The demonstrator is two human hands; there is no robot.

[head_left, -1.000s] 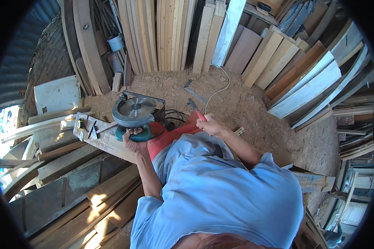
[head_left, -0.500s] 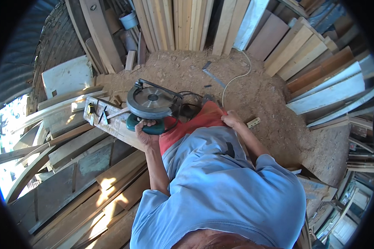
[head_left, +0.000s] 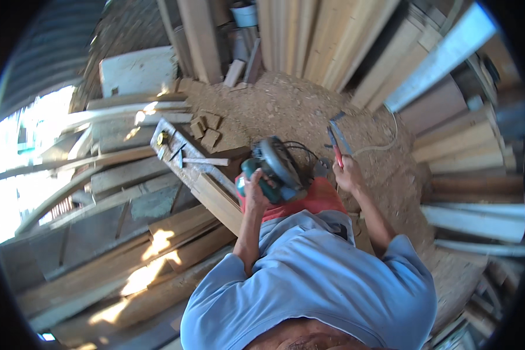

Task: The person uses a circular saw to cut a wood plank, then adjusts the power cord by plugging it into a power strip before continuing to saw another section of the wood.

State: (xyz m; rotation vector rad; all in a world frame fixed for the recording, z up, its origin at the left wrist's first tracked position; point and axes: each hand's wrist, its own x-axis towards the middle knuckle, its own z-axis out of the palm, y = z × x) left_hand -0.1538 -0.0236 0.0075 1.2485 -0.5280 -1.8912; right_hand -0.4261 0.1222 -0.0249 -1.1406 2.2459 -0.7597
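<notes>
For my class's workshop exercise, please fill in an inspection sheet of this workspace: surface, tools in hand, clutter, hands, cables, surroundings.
Surface: worn wooden board, with a tape measure and pale wooden strip on it.
Tools in hand: circular saw with a green handle; red-handled tool, exact type unclear.
Clutter: wood offcuts on the sawdust-strewn ground.
Hands: left hand grips the saw's handle; right hand holds the red-handled tool.
Cables: dark cable near the saw; pale cord on the ground. Connections: cannot tell.
Surroundings: upright boards ahead; stacked planks at left, partly sunlit.
</notes>
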